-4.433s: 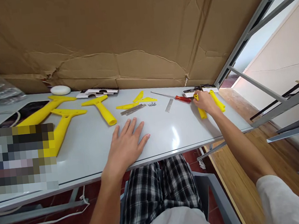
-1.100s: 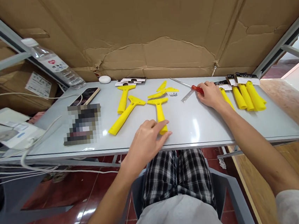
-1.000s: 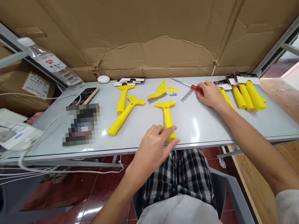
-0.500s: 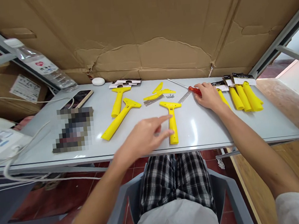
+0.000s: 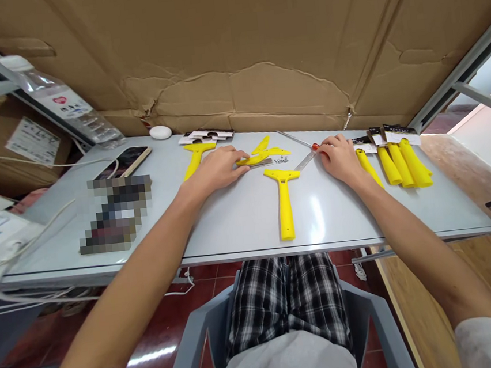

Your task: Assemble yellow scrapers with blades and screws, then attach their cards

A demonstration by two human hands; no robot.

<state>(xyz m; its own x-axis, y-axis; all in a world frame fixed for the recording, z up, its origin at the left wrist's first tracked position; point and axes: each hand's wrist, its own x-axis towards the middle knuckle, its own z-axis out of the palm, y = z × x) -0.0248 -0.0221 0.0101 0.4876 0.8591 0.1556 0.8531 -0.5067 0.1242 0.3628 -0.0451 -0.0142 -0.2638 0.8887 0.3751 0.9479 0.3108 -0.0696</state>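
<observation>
L hand [image 5: 213,171] moved off yellow scraper [image 5: 284,203] to yellow plastic piece [image 5: 252,159], fingers together, resting on it. Scraper axis front-back, head at top. R hand [image 5: 341,160] flat, fingers together, by red screwdriver [image 5: 315,146].

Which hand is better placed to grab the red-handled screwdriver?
Probably the right hand: its fingers sit beside the screwdriver, while the left hand lies farther off, by yellow plastic pieces.

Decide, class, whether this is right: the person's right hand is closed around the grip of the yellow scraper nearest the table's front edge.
Wrong: the right hand is not on that grip. The grip lies untouched on the table, between the right hand and the left hand, as the head view shows.
</observation>
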